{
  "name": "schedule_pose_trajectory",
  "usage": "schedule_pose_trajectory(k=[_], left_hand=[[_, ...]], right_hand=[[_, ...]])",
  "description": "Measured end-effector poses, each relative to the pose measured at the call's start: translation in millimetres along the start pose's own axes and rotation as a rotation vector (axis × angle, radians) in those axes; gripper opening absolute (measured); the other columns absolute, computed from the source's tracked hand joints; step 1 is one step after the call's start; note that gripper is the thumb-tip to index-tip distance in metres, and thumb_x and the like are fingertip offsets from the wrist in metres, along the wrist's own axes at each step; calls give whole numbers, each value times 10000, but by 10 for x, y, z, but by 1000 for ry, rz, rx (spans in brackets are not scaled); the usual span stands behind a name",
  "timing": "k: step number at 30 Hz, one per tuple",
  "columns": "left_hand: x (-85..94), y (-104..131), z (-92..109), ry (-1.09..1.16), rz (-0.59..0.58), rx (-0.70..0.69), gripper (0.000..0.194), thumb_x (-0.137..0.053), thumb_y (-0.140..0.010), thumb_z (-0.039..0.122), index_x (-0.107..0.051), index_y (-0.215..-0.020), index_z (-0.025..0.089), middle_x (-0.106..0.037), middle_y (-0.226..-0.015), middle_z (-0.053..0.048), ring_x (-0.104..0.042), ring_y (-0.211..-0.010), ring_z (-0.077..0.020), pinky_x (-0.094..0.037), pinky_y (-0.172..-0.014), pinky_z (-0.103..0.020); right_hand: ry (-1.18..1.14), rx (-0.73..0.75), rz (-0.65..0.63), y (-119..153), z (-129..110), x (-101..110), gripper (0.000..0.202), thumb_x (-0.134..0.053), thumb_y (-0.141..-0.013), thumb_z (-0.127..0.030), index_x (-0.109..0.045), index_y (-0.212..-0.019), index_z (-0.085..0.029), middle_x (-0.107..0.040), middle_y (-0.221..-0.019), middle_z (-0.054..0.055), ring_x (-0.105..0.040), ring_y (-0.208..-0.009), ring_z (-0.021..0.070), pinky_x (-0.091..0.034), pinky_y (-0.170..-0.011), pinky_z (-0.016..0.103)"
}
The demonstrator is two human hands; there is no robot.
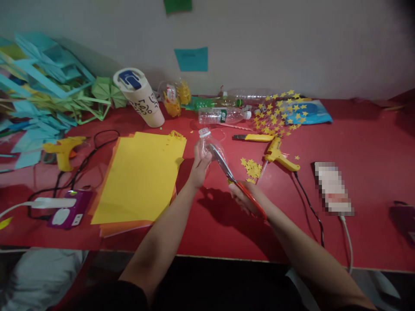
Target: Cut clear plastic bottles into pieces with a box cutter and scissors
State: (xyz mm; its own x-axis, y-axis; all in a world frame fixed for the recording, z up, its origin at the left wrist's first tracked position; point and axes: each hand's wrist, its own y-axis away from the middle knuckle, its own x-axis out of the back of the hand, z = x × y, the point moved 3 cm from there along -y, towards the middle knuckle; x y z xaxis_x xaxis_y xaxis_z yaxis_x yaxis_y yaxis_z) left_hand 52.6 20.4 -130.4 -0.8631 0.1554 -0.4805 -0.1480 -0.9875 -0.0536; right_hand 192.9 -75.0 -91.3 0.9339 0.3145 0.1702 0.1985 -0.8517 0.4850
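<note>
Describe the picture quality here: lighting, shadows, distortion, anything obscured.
Head view: dim light, darkened upper-right corner; head view: soft shadow on the red table below the right hand; head view: white tumbler leans, probably wide-lens distortion; head view: phone screen pixelated, unreadable.

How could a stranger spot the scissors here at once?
Start with the red table and look near its middle. There the right hand holds the scissors, blades angled toward the clear bottle in the left hand. Their silvery blades and red handles set them apart from the yellow craft knife and yellow glue gun nearby.
</note>
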Motion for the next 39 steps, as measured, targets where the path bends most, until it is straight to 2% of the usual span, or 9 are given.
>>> schedule_pose_trajectory(k=[3, 9, 12, 16, 19, 24, 29, 34, 39], left_hand=[[-15, 6, 42, 41, 0, 30, 677, -771, -700, 545, -467, -1268, 338, -586, -1259, -51, -529, -1282, -274, -394, -1105, -469], [-6, 1, 90, 36, -45, 50, 618, -748, -708, 527, -507, -1237, 317, -574, -1313, -74, -550, -1263, -296, -433, -1074, -495], [28, -14, 62, 7, -27, 18, 601, -736, -721, 516, -498, -1236, 317, -549, -1333, -68, -535, -1278, -291, -431, -1078, -499], [48, -18, 38, -45, 1, -50, 560, -740, -738, 515, -503, -1210, 331, -584, -1255, -41, -550, -1243, -255, -403, -1121, -472], [49, -13, 55, -72, 34, -78, 549, -748, -741, 497, -507, -1210, 344, -588, -1243, -31, -544, -1248, -243, -383, -1145, -455], [61, -27, 105, 21, 68, -33, 566, -718, -759, 493, -464, -1236, 325, -591, -1225, -62, -550, -1262, -275, -421, -1096, -509], [61, -35, 114, 57, 68, 13, 550, -717, -760, 480, -474, -1221, 302, -597, -1210, -73, -560, -1251, -280, -449, -1059, -485], [54, -40, 91, 10, 39, 1, 550, -694, -763, 546, -489, -1225, 330, -581, -1221, -55, -560, -1234, -269, -440, -1061, -460], [75, -39, 65, -92, 64, -62, 586, -723, -726, 598, -503, -1203, 339, -576, -1192, -47, -532, -1249, -269, -428, -1076, -438]], right_hand=[[6, -23, -15, -10, 18, 6, 468, -547, -792, -664, -441, -646, -232, -358, -435, -103, -362, -306, 65, -314, -322, 200], [-21, -53, -75, 14, 13, 27, 438, -524, -850, -607, -451, -650, -224, -366, -440, -100, -363, -314, 55, -359, -359, 195], [12, -56, -62, 16, 6, 22, 446, -521, -845, -625, -444, -653, -230, -373, -439, -95, -373, -313, 65, -344, -345, 202], [62, -25, -6, 7, 5, 4, 461, -506, -833, -659, -441, -667, -234, -369, -452, -92, -367, -319, 67, -336, -349, 210], [78, -20, -14, -7, 37, -5, 492, -510, -809, -702, -432, -664, -239, -369, -446, -89, -366, -315, 72, -314, -345, 217], [98, -8, -54, -17, 73, 3, 527, -519, -787, -740, -428, -658, -237, -374, -429, -87, -386, -333, 79, -326, -381, 223], [72, -3, -43, -3, 28, -17, 509, -536, -768, -718, -418, -641, -239, -370, -454, -88, -374, -333, 72, -328, -380, 234], [-9, -23, -46, 11, -18, -41, 470, -551, -757, -677, -458, -646, -230, -376, -423, -101, -368, -310, 64, -351, -378, 230], [-31, -62, -20, -5, -15, -44, 432, -528, -798, -630, -458, -657, -228, -378, -398, -112, -368, -285, 60, -360, -355, 214]])
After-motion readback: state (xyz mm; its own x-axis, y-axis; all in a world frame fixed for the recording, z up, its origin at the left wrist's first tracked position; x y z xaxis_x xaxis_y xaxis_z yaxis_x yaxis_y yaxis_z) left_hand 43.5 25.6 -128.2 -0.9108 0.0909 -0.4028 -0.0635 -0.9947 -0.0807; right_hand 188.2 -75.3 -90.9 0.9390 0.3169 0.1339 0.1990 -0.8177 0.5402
